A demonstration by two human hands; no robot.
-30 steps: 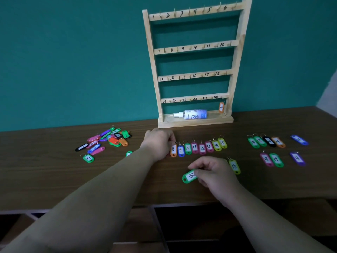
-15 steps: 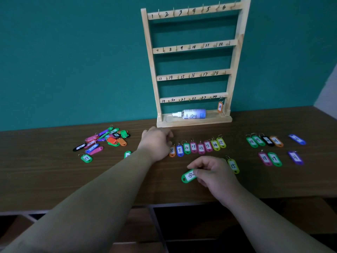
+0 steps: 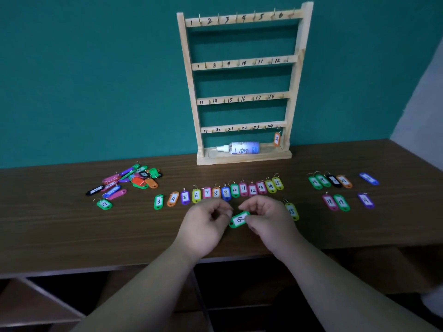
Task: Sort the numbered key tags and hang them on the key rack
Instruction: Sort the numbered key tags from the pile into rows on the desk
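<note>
My right hand [image 3: 266, 218] pinches a green key tag [image 3: 239, 219] marked 16 just above the table's front part. My left hand [image 3: 206, 222] is right beside the tag's left end, fingers curled; whether it touches the tag I cannot tell. Behind my hands a row of numbered tags [image 3: 219, 192] runs from 3 to 15. A yellow-green tag [image 3: 292, 211] marked 15 lies to the right of my right hand. The wooden key rack [image 3: 244, 61] stands against the wall with one orange tag [image 3: 277, 139] hanging on hook 24.
A heap of unsorted tags [image 3: 134, 179] lies at the left, with a green tag [image 3: 104, 204] in front of it. More numbered tags [image 3: 332, 181] lie in two rows at the right. A spray bottle [image 3: 239, 148] rests on the rack's base. The wooden table [image 3: 60, 231] ends at a front edge.
My left hand has drawn back from the tag row to the left end of the green tag 16. Tags 3 to 7 have come into sight where it was.
</note>
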